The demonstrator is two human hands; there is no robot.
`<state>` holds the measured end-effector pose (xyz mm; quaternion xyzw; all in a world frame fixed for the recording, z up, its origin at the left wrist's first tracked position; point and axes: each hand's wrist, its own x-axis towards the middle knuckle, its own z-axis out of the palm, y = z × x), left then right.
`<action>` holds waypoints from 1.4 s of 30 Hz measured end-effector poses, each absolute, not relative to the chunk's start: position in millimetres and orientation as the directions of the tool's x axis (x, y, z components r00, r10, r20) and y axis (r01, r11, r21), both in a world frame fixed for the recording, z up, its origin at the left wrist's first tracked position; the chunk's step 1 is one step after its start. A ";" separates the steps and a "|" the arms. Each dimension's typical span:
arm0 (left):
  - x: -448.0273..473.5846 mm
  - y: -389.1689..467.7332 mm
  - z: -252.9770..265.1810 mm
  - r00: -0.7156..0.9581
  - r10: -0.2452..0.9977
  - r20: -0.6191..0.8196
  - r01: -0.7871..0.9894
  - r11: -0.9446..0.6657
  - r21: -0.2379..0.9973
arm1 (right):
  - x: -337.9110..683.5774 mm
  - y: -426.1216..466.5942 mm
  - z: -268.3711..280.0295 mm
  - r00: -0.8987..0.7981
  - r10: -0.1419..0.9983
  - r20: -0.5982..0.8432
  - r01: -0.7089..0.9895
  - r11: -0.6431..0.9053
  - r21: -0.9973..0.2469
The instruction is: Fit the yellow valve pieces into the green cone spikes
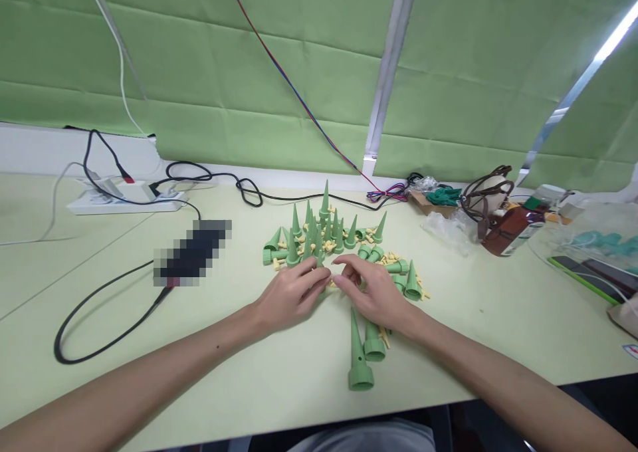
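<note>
Near the table's middle, my left hand is closed, its fingers wrapped on a green cone-shaped plastic spike that they mostly hide. Close to its fingertips is my right hand, fingers curved, with thumb and index tips apart and nothing visible between them. Just beyond the hands stands a cluster of upright green spikes with small yellow plastic valve-like pieces among them. More green spikes and yellow pieces are right of my right hand. Two spikes lie nearer me, one with a hole in its side.
A power strip with black cables and a blurred dark device are on the left. At right are a plastic bag, a brown bottle and a green-edged phone. Green blinds hang behind the table.
</note>
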<state>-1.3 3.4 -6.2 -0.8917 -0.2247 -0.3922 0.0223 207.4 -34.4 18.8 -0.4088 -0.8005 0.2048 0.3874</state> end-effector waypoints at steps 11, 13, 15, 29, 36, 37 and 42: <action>-1.8 4.0 -5.2 0.748 0.257 0.612 0.332 -0.943 -0.010 | 206.3 -34.7 14.4 -0.370 0.682 0.631 0.434 0.728 -0.531; -1.5 2.1 -2.7 0.773 0.222 0.595 0.324 -0.943 -0.069 | 206.0 -35.1 15.0 -0.361 0.654 0.664 0.412 0.751 -0.516; -0.8 -0.3 0.0 0.801 0.184 0.569 0.316 -0.938 -0.142 | 205.5 -36.2 16.7 -0.355 0.627 0.693 0.389 0.774 -0.500; -0.7 -2.8 -2.1 0.729 0.248 0.637 0.353 -0.935 -0.040 | 208.8 -33.1 21.3 -0.211 0.621 0.755 0.494 0.734 -0.466; 2.9 -2.1 -2.4 0.646 0.441 0.623 0.409 -0.889 0.205 | 211.4 -26.6 18.6 -0.166 0.694 0.700 0.527 0.662 -0.532; 3.0 -2.2 -2.0 0.668 0.453 0.591 0.408 -0.887 0.219 | 211.2 -26.6 18.8 -0.172 0.700 0.693 0.525 0.660 -0.537; 3.4 -2.5 0.1 0.757 0.484 0.439 0.426 -0.875 0.229 | 210.2 -28.4 18.9 -0.187 0.723 0.665 0.510 0.650 -0.563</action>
